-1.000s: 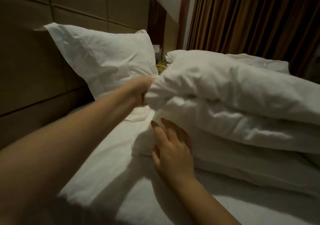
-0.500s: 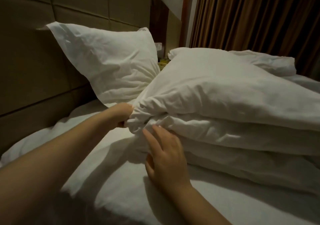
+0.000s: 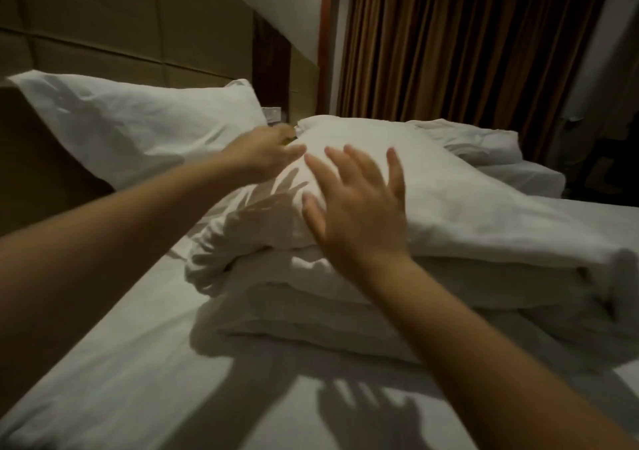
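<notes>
Duvet [image 3: 449, 214] sits folded in stacked layers on the bed [image 3: 121, 363], from centre frame out to 3 o'clock, its crumpled left end toward 9 o'clock. Pillow [image 3: 138, 124] at 10 o'clock leans tilted on the headboard [image 3: 103, 17], just beside the duvet's top left corner. Left hand [image 3: 266, 154] is just left of centre toward 11 o'clock, fingers apart and fairly straight, gripping nothing, at the left edge of the duvet's top layer; can't tell if it touches. Right hand [image 3: 359, 207] is dead centre, palm down, fingers spread wide, holding nothing, over the top layer; finger shadows fall on the fabric to its left, and contact can't be told. More white bedding [image 3: 484, 141] lies behind the duvet at 2 o'clock. Brown curtain [image 3: 466, 41] hangs at 1 o'clock.
</notes>
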### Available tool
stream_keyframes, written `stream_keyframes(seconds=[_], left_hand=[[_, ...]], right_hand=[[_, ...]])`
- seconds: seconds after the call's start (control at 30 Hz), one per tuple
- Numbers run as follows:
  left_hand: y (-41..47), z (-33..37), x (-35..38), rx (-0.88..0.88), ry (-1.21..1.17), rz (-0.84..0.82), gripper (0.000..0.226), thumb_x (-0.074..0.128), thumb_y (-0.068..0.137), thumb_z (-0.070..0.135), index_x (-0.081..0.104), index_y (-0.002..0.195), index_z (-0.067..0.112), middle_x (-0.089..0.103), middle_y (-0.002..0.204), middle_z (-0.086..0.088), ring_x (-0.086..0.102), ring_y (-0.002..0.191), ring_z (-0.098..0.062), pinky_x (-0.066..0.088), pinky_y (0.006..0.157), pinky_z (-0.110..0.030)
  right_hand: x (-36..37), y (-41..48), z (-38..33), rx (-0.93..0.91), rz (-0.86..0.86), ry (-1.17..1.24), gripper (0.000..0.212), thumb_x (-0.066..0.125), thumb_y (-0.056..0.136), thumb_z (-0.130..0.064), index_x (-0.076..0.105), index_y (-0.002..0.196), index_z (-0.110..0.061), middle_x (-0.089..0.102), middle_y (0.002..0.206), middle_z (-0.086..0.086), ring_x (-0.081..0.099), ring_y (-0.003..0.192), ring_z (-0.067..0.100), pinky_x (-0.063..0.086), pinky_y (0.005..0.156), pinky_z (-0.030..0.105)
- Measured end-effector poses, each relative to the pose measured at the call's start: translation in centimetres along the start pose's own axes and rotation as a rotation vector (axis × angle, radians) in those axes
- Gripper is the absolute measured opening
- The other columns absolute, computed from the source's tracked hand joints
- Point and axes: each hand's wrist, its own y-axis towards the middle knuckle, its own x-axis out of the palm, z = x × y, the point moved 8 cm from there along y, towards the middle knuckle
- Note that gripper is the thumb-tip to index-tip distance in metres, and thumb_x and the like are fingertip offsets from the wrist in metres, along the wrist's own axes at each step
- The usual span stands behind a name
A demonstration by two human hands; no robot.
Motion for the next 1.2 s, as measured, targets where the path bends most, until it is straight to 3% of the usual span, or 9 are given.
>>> stream_keyframes(seconds=[0.17, 0.27, 0.37, 0.47, 0.63, 0.73, 0.9, 1.03, 1.2], left_hand=[[4.6, 6.4, 1.5, 0.172, 0.068, 0.109, 0.052, 0.035, 0.1, 0.044, 0.034, 0.146, 0.02, 0.03, 0.154, -0.007, 0.027, 0.141, -0.025, 0.026, 0.113, -0.045], [3.7, 4.6, 8.3, 0.112, 0.239, -0.077, 0.055, 0.025, 0.097, 0.056, 0.026, 0.148, 0.034, 0.018, 0.158, -0.002, 0.019, 0.143, -0.025, 0.017, 0.114, -0.054], [0.6, 2.0, 13.6, 0.043, 0.315, -0.198, 0.058, 0.019, 0.097, 0.056, 0.012, 0.15, 0.036, 0.008, 0.16, 0.002, 0.01, 0.146, -0.02, 0.008, 0.115, -0.051], [0.6, 2.5, 13.2, 0.073, 0.359, -0.199, 0.06, 0.018, 0.096, 0.06, 0.011, 0.15, 0.036, 0.007, 0.16, 0.003, 0.009, 0.146, -0.02, 0.005, 0.114, -0.052], [3.7, 3.1, 11.0, -0.009, 0.367, -0.253, 0.065, 0.017, 0.092, 0.068, 0.02, 0.149, 0.036, 0.016, 0.159, -0.003, 0.018, 0.143, -0.028, 0.008, 0.112, -0.061], [5.2, 5.0, 11.3, 0.055, 0.343, -0.208, 0.063, 0.018, 0.093, 0.066, 0.021, 0.148, 0.036, 0.015, 0.159, -0.004, 0.018, 0.143, -0.029, 0.007, 0.111, -0.062], [6.0, 2.5, 13.8, 0.007, 0.377, -0.175, 0.066, 0.014, 0.091, 0.069, 0.012, 0.15, 0.038, 0.007, 0.16, 0.003, 0.008, 0.146, -0.021, 0.003, 0.115, -0.056], [5.2, -4.6, 14.0, -0.167, 0.37, -0.208, 0.067, 0.015, 0.092, 0.068, 0.005, 0.151, 0.037, 0.001, 0.16, 0.005, 0.004, 0.147, -0.019, 0.004, 0.115, -0.055], [-0.5, -12.4, 16.9, -0.427, 0.156, -0.241, 0.07, 0.013, 0.091, 0.068, -0.002, 0.151, 0.036, 0.0, 0.16, 0.004, 0.009, 0.146, -0.024, 0.011, 0.114, -0.054]], right_hand=[[-1.8, 3.9, 8.8, 0.205, -0.281, -0.2, 0.044, 0.031, 0.099, -0.047, 0.052, 0.132, -0.028, 0.051, 0.139, -0.002, 0.036, 0.135, 0.021, -0.003, 0.115, 0.051], [0.4, -0.6, 14.0, 0.328, -0.559, -0.258, 0.05, 0.024, 0.098, -0.056, 0.035, 0.141, -0.034, 0.039, 0.147, 0.001, 0.032, 0.136, 0.028, 0.006, 0.113, 0.056], [2.2, -8.4, 17.6, 0.449, -0.719, -0.204, 0.064, 0.015, 0.094, -0.065, 0.012, 0.151, -0.036, 0.011, 0.16, -0.003, 0.009, 0.146, 0.024, 0.0, 0.115, 0.052], [2.1, -10.9, 20.4, 0.496, -0.735, -0.235, 0.07, 0.014, 0.092, -0.067, 0.006, 0.152, -0.033, 0.004, 0.161, -0.004, 0.003, 0.147, 0.022, -0.004, 0.116, 0.049], [2.3, -7.6, 22.7, 0.577, -0.816, -0.303, 0.076, 0.014, 0.089, -0.073, 0.027, 0.149, -0.027, 0.025, 0.156, 0.003, 0.023, 0.142, 0.028, 0.0, 0.114, 0.057], [3.5, -3.1, 21.6, 0.515, -0.759, -0.27, 0.071, 0.018, 0.091, -0.069, 0.032, 0.146, -0.027, 0.034, 0.151, 0.006, 0.031, 0.137, 0.032, 0.006, 0.113, 0.058], [8.8, -2.9, 22.1, 0.535, -0.835, -0.124, 0.071, 0.021, 0.091, -0.07, 0.015, 0.151, -0.034, 0.012, 0.16, -0.003, 0.012, 0.146, 0.023, 0.005, 0.115, 0.053], [10.4, -6.0, 25.2, 0.658, -0.9, -0.177, 0.074, 0.016, 0.089, -0.074, 0.005, 0.152, -0.036, 0.0, 0.161, -0.006, 0.003, 0.148, 0.022, 0.0, 0.116, 0.051], [10.9, -10.1, 23.7, 0.664, -0.767, -0.229, 0.068, 0.014, 0.093, -0.066, 0.003, 0.152, -0.033, 0.003, 0.161, -0.004, 0.005, 0.147, 0.022, 0.002, 0.117, 0.049]])
